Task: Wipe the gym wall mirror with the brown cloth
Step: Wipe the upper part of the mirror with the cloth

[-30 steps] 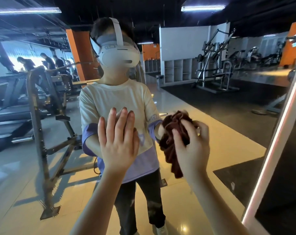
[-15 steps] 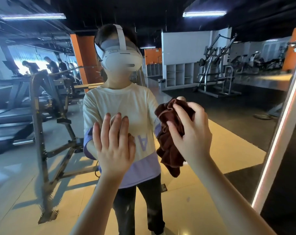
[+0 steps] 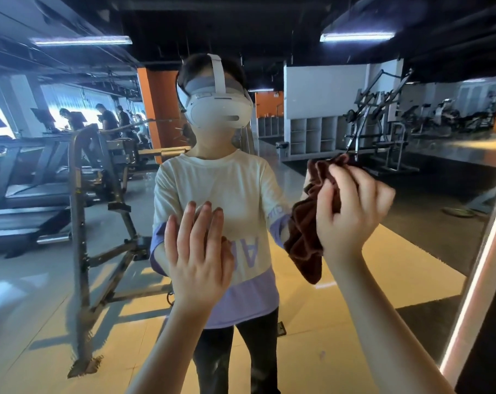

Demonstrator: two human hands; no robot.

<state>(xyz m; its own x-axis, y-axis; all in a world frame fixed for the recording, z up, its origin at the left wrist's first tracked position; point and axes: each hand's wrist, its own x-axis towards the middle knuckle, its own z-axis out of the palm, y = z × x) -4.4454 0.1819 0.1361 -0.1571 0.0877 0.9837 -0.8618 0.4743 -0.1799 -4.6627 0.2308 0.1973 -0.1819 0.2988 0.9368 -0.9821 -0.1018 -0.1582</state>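
Cloth of crumpled brown terry (image 3: 305,237) works the glass

The step in hand looks like the wiping itself. The right hand (image 3: 352,211) has its fingers curled round the bunched cloth and holds it up against the large frameless-looking gym wall mirror (image 3: 397,251), at about chest height in the reflection. A loose tail of fabric hangs below the wrist. The hand is slightly blurred, which suggests a stroke in progress. The left hand (image 3: 197,260) holds nothing. Its fingers are straight and close together, and the palm faces the glass as if braced flat on it, though actual contact cannot be confirmed. The two hands are near each other but apart.

By my judgement the next move calls for firm, even pressure and overlapping passes. These would run towards the glowing strip of the mirror's right-hand edge (image 3: 474,280), then across the area the left hand now covers. That hand would have to lift clear, or it may leave prints.

Little writing can be read. The reflected person's cream and lilac T-shirt (image 3: 212,189) shows a large pale capital "A", with a second letter half hidden behind the left hand. The sleeve lettering is too small to read. No brand can be made out on the white headset (image 3: 215,112).
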